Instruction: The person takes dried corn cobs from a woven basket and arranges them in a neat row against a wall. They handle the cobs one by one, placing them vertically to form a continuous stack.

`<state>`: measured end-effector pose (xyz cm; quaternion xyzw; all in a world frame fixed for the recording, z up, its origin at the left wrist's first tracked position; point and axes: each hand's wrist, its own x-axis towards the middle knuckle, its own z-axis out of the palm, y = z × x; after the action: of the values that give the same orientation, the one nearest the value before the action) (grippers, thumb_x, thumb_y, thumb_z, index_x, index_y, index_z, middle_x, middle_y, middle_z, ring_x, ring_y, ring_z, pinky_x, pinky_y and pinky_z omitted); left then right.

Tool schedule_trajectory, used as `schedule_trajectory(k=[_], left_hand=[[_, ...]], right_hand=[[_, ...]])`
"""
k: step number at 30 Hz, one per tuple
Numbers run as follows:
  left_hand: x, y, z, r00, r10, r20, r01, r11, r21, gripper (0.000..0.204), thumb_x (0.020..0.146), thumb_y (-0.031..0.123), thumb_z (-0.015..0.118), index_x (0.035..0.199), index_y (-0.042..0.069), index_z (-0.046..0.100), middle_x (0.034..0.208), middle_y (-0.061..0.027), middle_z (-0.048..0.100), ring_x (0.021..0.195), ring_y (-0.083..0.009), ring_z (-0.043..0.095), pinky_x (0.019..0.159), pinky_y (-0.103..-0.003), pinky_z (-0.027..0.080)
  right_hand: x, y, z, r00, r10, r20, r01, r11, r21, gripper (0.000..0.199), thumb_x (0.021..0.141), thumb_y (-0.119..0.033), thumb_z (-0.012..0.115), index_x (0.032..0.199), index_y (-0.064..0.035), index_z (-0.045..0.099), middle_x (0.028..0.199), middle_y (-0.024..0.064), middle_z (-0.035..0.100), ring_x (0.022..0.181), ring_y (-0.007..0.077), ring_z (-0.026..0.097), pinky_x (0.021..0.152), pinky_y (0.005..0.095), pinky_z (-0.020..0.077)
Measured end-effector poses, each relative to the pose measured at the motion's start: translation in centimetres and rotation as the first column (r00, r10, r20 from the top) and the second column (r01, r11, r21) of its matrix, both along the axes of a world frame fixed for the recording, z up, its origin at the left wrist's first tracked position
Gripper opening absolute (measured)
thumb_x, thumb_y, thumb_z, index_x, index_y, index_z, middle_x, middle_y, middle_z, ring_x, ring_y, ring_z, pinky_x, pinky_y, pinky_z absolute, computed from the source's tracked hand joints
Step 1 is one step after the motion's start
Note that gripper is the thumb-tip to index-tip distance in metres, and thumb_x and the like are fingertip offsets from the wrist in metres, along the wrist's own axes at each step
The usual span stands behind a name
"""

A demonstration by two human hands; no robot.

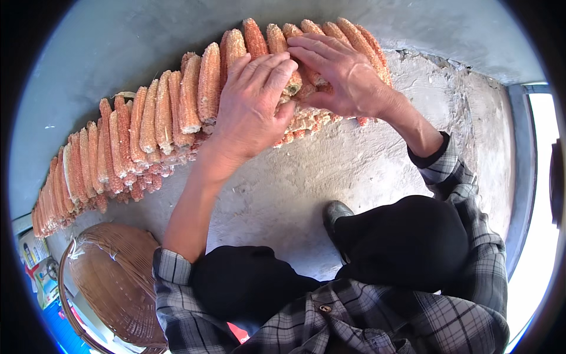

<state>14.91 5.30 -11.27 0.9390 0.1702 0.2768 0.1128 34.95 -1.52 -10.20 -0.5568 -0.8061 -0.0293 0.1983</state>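
A long row of stripped corncobs (209, 82), orange to pinkish, is stacked against the grey wall, their ends toward me. At the right part of the stack, my left hand (253, 100) lies over the top cobs, fingers bent, thumb lower at the cob ends. My right hand (345, 74) reaches in from the right, fingers across the tops and thumb below. Between the hands shows the near end of one corncob (293, 87), which both appear to grip; the palms hide part of the contact.
An empty-looking wicker basket (112, 277) with a hooped handle stands at lower left, beside colourful packages (35, 253). The concrete floor (283, 189) runs between the stack and my knees. My dark boot (337, 221) rests there. A door frame (522, 171) stands at right.
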Motion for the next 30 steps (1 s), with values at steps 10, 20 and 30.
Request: schedule_trajectory(k=[10,20,30], left_hand=[[-1.6,-0.3,0.3,0.997,0.036,-0.071,-0.031,0.997,0.073,0.065,0.082,0.029,0.065,0.138,0.006,0.04,0.14,-0.0102,0.045,0.131,-0.0259,0.04,0.113,-0.045,0.023],[-5.6,2.5,2.2,0.976,0.205,-0.068,-0.202,0.978,0.046,0.065,0.082,0.055,0.059,0.135,0.019,0.049,0.139,-0.0093,0.046,0.131,-0.0302,0.038,0.11,-0.045,0.027],[-4.7,1.6,1.0,0.959,0.153,-0.237,-0.154,0.988,0.015,0.06,0.082,0.049,0.061,0.137,0.027,0.047,0.145,-0.0025,0.04,0.134,-0.0277,0.036,0.11,-0.044,0.03]], right_hand=[[-0.6,-0.3,0.8,0.998,-0.065,0.003,0.065,0.995,-0.076,0.078,0.079,-0.052,0.066,0.139,-0.0083,0.041,0.144,0.015,0.039,0.135,0.0325,0.033,0.112,0.0461,0.0263],[0.8,0.8,0.9,0.997,0.065,0.046,-0.069,0.994,0.083,0.077,0.079,-0.07,0.049,0.139,-0.0223,0.043,0.144,0.0128,0.039,0.134,0.033,0.034,0.11,0.0509,0.0263],[0.8,0.5,0.4,0.992,0.108,0.06,-0.107,0.994,-0.02,0.06,0.083,-0.047,0.06,0.135,-0.0198,0.049,0.136,0.0105,0.048,0.128,0.0333,0.042,0.106,0.0454,0.0349]])
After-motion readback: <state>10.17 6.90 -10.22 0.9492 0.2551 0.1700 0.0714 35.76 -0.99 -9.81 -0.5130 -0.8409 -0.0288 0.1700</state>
